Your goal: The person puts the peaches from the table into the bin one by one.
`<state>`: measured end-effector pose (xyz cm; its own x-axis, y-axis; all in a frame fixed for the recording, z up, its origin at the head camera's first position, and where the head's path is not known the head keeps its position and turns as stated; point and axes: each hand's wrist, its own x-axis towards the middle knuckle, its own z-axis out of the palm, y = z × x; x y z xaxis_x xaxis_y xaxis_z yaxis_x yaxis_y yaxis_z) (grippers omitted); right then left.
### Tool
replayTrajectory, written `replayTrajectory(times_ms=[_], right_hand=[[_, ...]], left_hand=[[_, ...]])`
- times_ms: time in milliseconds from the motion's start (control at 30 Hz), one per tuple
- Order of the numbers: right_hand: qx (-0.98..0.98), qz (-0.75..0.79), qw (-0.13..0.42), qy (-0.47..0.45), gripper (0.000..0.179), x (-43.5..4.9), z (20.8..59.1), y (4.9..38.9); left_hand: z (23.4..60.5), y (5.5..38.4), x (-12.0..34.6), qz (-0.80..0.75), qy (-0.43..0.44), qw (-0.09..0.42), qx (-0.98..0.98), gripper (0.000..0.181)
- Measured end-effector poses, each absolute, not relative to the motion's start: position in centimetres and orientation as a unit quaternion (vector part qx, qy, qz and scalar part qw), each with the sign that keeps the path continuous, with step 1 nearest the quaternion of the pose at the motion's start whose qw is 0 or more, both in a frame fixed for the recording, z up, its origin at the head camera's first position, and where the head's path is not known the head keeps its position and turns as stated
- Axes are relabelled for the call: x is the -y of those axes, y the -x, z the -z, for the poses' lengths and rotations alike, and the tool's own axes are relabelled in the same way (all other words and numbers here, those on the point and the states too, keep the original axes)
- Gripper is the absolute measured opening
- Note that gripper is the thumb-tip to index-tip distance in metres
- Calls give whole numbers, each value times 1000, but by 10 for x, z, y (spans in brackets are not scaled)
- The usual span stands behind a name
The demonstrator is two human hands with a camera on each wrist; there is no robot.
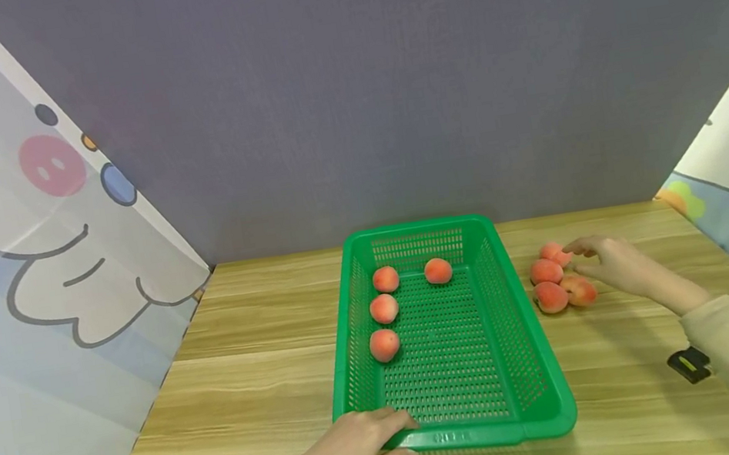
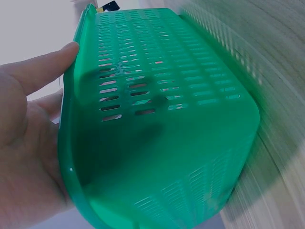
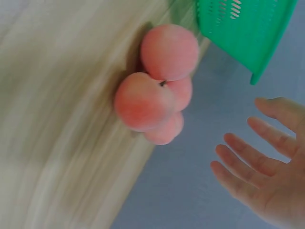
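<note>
My left hand [image 1: 350,453] holds the front rim of a green plastic basket [image 1: 464,435], near its left corner. In the left wrist view the thumb [image 2: 45,67] lies along the outside of that rim, with the fingers partly hidden behind it. Several peaches sit inside the basket, among them a front-left peach [image 1: 384,345] and a back-right peach [image 1: 437,271]. Right of the basket, my right hand [image 1: 615,266] hovers at a cluster of peaches [image 1: 551,297]. Its fingers [image 3: 252,155] are spread and hold nothing, apart from the peaches [image 3: 145,102] in the right wrist view.
The basket and the loose peaches stand on a wood-grain table [image 1: 261,335]. A grey panel [image 1: 347,105] rises along the table's back edge. Cartoon-printed sheets hang at the left [image 1: 22,229] and right sides. A small black device [image 1: 689,365] sits at the right sleeve.
</note>
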<state>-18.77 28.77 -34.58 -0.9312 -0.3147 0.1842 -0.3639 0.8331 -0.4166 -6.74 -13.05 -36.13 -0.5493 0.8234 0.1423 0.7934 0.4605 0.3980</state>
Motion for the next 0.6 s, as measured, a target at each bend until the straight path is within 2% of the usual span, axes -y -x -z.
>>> replayTrajectory(times_ms=[267, 600], right_hand=[[957, -243, 11, -161, 35, -295, 358, 188], [953, -250, -10, -172, 41, -301, 374, 189]], left_hand=[[361, 67, 130, -214, -475, 32, -853, 24], [362, 67, 130, -209, -474, 26, -855, 21]])
